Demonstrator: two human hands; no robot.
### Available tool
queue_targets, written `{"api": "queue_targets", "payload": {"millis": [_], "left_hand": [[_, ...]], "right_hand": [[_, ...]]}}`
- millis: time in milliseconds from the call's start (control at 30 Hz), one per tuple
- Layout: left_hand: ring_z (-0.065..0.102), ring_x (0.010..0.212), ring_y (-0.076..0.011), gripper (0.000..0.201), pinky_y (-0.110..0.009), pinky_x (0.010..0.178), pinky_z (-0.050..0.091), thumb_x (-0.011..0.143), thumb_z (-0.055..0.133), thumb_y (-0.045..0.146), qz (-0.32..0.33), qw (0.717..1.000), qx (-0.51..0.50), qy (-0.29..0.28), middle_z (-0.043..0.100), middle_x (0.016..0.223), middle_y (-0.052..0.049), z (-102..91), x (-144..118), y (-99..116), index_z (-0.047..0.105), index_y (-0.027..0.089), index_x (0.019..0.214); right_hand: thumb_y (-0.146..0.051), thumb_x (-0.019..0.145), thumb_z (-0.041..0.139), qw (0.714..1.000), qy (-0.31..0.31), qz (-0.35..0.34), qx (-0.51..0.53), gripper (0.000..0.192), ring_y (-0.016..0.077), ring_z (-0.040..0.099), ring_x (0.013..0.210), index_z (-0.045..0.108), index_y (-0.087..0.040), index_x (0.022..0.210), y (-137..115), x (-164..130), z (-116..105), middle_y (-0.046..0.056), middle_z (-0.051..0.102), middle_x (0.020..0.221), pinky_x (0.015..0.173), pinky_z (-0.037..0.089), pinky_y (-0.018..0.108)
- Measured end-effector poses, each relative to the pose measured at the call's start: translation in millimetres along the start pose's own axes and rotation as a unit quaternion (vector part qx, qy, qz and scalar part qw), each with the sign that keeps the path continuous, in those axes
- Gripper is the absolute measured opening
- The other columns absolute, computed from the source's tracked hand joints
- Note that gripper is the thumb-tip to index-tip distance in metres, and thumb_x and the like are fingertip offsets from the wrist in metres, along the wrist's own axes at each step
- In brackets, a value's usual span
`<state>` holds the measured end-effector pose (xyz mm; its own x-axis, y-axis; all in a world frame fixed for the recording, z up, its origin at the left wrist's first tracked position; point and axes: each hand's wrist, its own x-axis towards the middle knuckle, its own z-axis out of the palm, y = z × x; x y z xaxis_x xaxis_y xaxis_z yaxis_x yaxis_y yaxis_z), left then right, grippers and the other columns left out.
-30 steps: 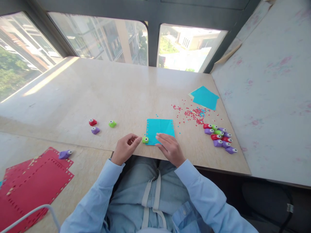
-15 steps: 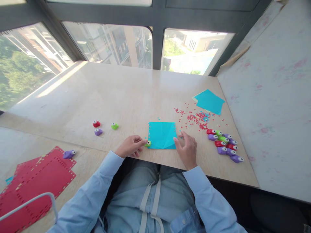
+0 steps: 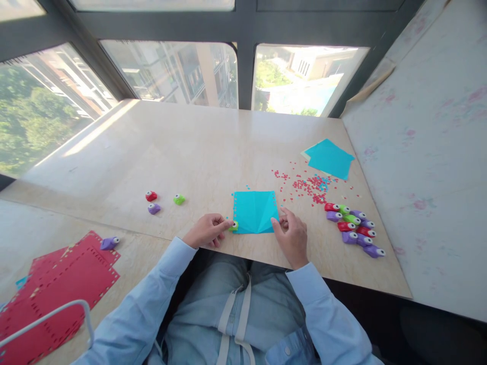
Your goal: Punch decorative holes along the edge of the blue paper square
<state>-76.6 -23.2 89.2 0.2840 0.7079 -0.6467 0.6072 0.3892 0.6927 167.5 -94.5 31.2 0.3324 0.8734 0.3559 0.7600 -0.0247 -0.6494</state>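
A square of blue paper (image 3: 254,210) with fold creases lies near the table's front edge. Small punched holes run down its left edge and the upper part of its right edge. At its lower left corner, a small green craft punch (image 3: 234,226) sits on the paper's edge, and my left hand (image 3: 210,229) is closed on it with thumb and fingers. My right hand (image 3: 292,234) pinches the paper's lower right edge, thumb on top; the fingers beneath are partly hidden.
Several coloured craft punches (image 3: 350,226) cluster at right, below scattered red and blue confetti (image 3: 314,187) and more blue paper (image 3: 331,159). Left of me are a red punch (image 3: 151,196), a purple punch (image 3: 153,208), another green punch (image 3: 179,199) and hole-edged red paper (image 3: 72,289).
The blue paper's right side has lifted and bent slightly along its creases. Both hands keep nearly the same places, and the view has shifted a little.
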Motion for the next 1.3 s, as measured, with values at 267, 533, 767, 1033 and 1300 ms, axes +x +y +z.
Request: {"api": "queue_targets", "payload": {"millis": [267, 533, 767, 1033, 1300], "left_hand": [[0.06, 0.045, -0.017, 0.063, -0.023, 0.039, 0.045, 0.064, 0.06, 0.078, 0.02, 1.0, 0.004, -0.007, 0.061, 0.06, -0.003, 3.5, 4.9, 1.8, 0.05, 0.017, 0.076], [0.061, 0.047, -0.0176, 0.063, -0.024, 0.041, 0.046, 0.063, 0.06, 0.078, 0.01, 1.0, 0.023, -0.004, 0.058, 0.056, -0.001, 4.2, 4.4, 5.6, 0.048, 0.017, 0.071], [0.062, 0.049, -0.0187, 0.062, -0.024, 0.041, 0.045, 0.063, 0.06, 0.077, -0.006, 0.998, 0.052, -0.044, 0.06, 0.056, -0.003, 1.6, 9.0, 9.6, 0.05, 0.016, 0.066], [0.065, 0.055, -0.0185, 0.058, -0.024, 0.047, 0.048, 0.065, 0.067, 0.069, -0.097, 0.99, 0.048, -0.085, 0.067, 0.065, -0.01, -4.7, 12.4, 21.1, 0.065, 0.011, 0.071], [0.067, 0.06, -0.0198, 0.052, -0.024, 0.048, 0.049, 0.061, 0.074, 0.063, -0.095, 0.99, 0.036, -0.097, 0.069, 0.067, -0.009, -7.9, 18.8, 25.8, 0.066, 0.013, 0.068]], "right_hand": [[-0.049, 0.091, 0.051, 1.0, -0.003, 0.009, 0.007, 0.046, 0.0235, 0.06, 0.08, 0.063, -0.012, 0.116, 1.7, -0.6, 0.0, 0.007, 0.067, 0.086, 0.082, 0.04, 0.039], [-0.049, 0.091, 0.051, 1.0, -0.006, 0.01, 0.006, 0.046, 0.0228, 0.06, 0.078, 0.064, -0.011, 0.115, 1.2, -0.3, -1.2, 0.007, 0.067, 0.083, 0.082, 0.04, 0.038], [-0.05, 0.091, 0.05, 1.0, -0.002, 0.009, 0.007, 0.047, 0.0231, 0.06, 0.078, 0.064, -0.011, 0.114, 1.7, -0.4, -1.0, 0.007, 0.067, 0.082, 0.082, 0.04, 0.038], [-0.051, 0.091, 0.048, 1.0, -0.008, 0.014, 0.001, 0.049, 0.0224, 0.058, 0.076, 0.064, -0.011, 0.115, 0.3, -0.6, -2.1, 0.006, 0.066, 0.08, 0.081, 0.04, 0.038], [-0.05, 0.091, 0.049, 1.0, -0.002, 0.011, 0.004, 0.047, 0.0226, 0.059, 0.077, 0.064, -0.012, 0.114, 0.0, -0.4, -1.3, 0.006, 0.066, 0.081, 0.08, 0.039, 0.038]]}}
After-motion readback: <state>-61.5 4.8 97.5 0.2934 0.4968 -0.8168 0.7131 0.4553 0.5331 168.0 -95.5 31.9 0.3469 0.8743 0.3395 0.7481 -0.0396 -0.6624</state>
